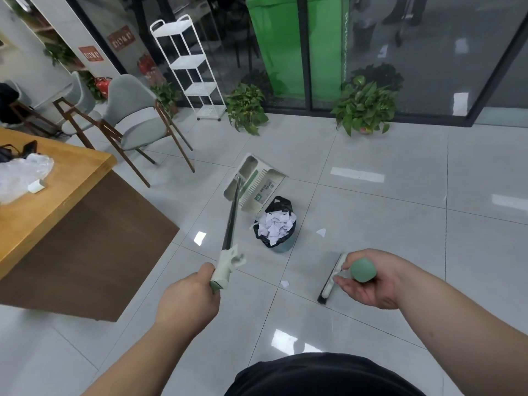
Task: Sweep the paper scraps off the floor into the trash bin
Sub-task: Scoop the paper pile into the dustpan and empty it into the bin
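Note:
My left hand (190,298) grips the pale green end of the dustpan's long dark handle (231,224). The cream dustpan (254,182) is tipped over a small trash bin (276,228) lined with a black bag and heaped with white paper scraps. My right hand (368,278) holds the green top of the broom handle (363,270), fingers loosely curled around it. The broom head (331,280) rests on the grey tiled floor below that hand. Two scraps lie on the floor: one (321,232) right of the bin, one (285,283) left of the broom head.
A wooden table (57,192) with a plastic bag stands at left, on a brown base. Grey chairs (134,121) and a white shelf rack (190,70) stand behind it. Potted plants (364,107) line the glass wall at the back, with a green bin (294,44) beyond.

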Demonstrator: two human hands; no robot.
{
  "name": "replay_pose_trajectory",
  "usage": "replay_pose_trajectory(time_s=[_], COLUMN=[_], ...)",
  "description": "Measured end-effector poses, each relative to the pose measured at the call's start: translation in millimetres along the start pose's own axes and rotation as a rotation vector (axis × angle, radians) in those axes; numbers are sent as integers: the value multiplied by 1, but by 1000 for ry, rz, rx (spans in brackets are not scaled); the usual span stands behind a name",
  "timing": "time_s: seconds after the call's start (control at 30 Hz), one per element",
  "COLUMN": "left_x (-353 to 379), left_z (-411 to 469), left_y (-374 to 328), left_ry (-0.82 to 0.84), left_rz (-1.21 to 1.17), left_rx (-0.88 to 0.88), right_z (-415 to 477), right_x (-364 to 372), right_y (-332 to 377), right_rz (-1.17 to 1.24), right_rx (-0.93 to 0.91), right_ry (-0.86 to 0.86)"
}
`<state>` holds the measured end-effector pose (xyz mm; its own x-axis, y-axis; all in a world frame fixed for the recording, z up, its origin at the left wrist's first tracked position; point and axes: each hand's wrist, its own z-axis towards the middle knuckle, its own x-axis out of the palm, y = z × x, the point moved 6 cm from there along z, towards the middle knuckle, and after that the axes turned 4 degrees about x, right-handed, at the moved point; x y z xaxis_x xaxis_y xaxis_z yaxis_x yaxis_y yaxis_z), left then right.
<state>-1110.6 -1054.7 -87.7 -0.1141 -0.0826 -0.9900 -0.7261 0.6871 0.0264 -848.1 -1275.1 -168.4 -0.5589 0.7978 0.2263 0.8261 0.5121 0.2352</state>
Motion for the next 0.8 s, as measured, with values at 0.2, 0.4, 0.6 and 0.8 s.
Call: replay_pose_trajectory(time_s=[0.2, 0.4, 0.6, 0.8], left_x=[-1, -8, 13, 49], left_z=[-19, -33, -48, -60], left_y=[19, 63, 103, 143], left_ry=[-96, -216, -179, -109], left_rz=[-285, -630, -864, -962], left_rx=[-277, -544, -755, -906], right_z=[-2, 17, 60, 99], right_x=[25, 17, 12, 40], right_y=[-7, 3, 33, 38], right_rz=[-100, -315, -637, -946], right_rx=[-26, -82, -92, -18], right_ry=[-58, -215, -312, -315])
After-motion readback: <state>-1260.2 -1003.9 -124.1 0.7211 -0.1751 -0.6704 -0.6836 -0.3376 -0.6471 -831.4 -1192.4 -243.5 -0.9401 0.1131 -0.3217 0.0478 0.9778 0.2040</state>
